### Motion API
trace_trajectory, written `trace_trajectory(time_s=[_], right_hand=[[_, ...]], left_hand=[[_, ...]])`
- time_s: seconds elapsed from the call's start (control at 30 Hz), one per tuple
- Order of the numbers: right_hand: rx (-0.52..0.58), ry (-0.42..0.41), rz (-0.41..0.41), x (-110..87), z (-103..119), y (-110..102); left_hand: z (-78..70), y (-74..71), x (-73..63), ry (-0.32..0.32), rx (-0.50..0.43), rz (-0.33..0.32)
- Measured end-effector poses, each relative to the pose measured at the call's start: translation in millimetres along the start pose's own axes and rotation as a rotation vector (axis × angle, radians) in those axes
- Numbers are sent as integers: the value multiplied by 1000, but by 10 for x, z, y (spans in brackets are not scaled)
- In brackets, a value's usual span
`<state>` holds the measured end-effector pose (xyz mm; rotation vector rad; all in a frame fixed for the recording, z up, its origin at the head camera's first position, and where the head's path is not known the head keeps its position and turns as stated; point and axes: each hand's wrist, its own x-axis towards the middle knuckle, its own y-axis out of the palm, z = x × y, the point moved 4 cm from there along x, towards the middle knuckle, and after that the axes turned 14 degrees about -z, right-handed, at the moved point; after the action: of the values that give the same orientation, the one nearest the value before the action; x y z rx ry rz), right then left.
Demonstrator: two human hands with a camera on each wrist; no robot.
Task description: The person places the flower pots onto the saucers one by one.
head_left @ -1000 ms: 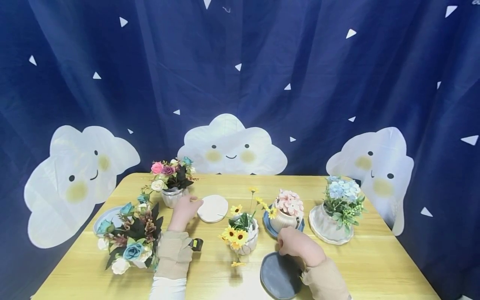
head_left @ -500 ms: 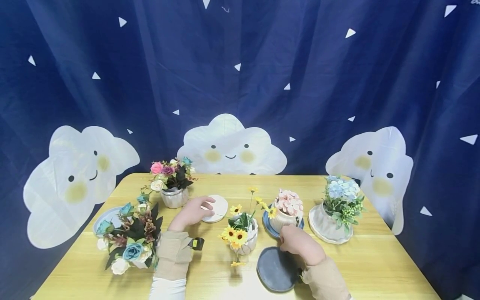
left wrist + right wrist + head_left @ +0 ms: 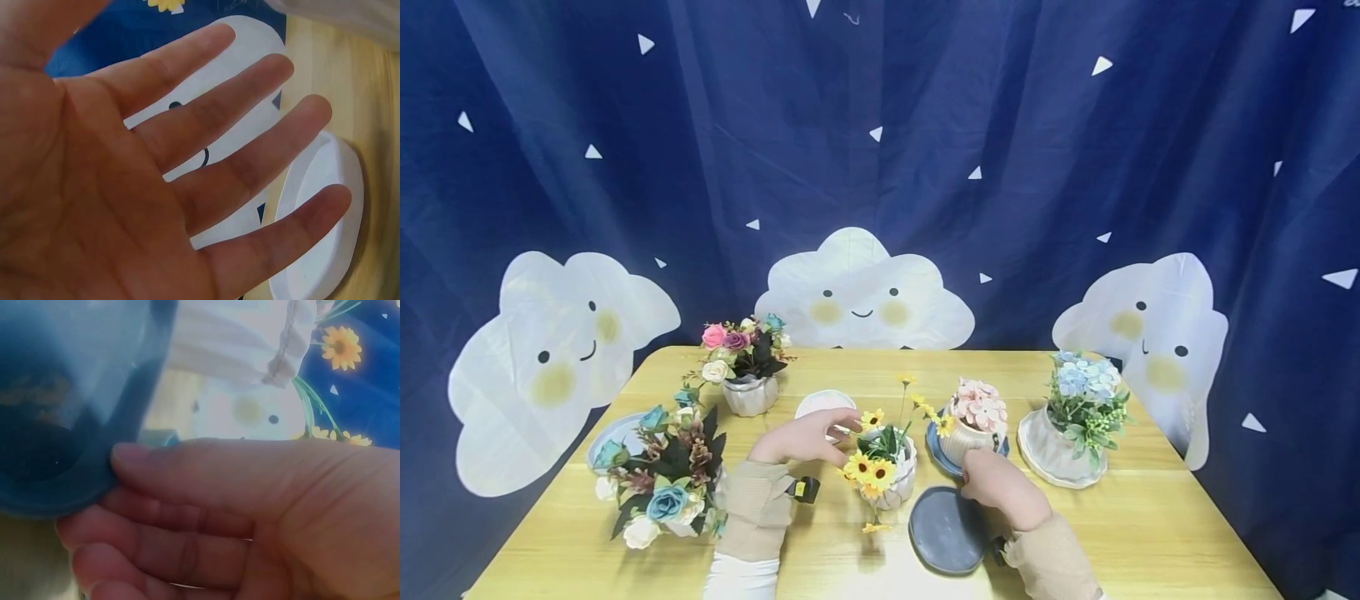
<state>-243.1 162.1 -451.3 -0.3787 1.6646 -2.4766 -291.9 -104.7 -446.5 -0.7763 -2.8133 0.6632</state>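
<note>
My left hand (image 3: 808, 437) reaches beside a white pot (image 3: 901, 482) of yellow daisies (image 3: 874, 473), its fingers spread and straight in the left wrist view, holding nothing. Behind it on the table lies a white saucer (image 3: 820, 402), partly covered by the hand. With thumb and fingers, my right hand (image 3: 1000, 490) pinches the rim of a dark slate-blue plate (image 3: 947, 533), close in front of the daisy pot. The same plate (image 3: 140, 394) fills the upper left of the right wrist view, between thumb and fingers.
Pink flowers in a ribbed pot (image 3: 966, 437) stand on a blue saucer (image 3: 936, 454). At right, a white pot (image 3: 1060, 450) of blue flowers sits on a white saucer (image 3: 1037, 471). Teal roses (image 3: 666, 502) and a mixed-rose pot (image 3: 751, 396) stand left, near a pale plate (image 3: 617, 431).
My left hand has moved right, from beside the mixed-rose pot across the white saucer to the daisies, its fingers spreading. The dark plate in my right hand has shifted slightly left and away from me.
</note>
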Motion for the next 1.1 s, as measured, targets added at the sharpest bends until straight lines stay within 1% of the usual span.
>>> trace_trajectory(time_s=[0.17, 0.4, 0.5, 0.6, 0.67, 0.77, 0.87, 0.97, 1.07, 1.1], right_hand=[[15, -5, -16, -5, 11, -2], [20, -13, -33, -12, 8, 10], [25, -11, -33, -8, 6, 15], [19, -10, -31, -4, 0, 21], [10, -9, -27, -2, -8, 25], [1, -4, -19, 5, -15, 32], [4, 5, -12, 8, -17, 35], [6, 8, -16, 7, -15, 34], [9, 7, -26, 3, -11, 31], [9, 6, -29, 1, -10, 31]], left_hand=[[-33, 84, 25, -21, 16, 34], [-89, 170, 55, -24, 17, 59], [-98, 191, 60, -30, 60, 61], [-98, 216, 65, -22, 102, 62], [-94, 237, 70, -7, 100, 68], [-96, 280, 86, 38, 46, 99], [-100, 306, 100, 85, 12, 134], [-107, 332, 119, 135, 6, 177], [-112, 334, 127, 165, 67, 177], [-109, 340, 134, 173, 73, 183]])
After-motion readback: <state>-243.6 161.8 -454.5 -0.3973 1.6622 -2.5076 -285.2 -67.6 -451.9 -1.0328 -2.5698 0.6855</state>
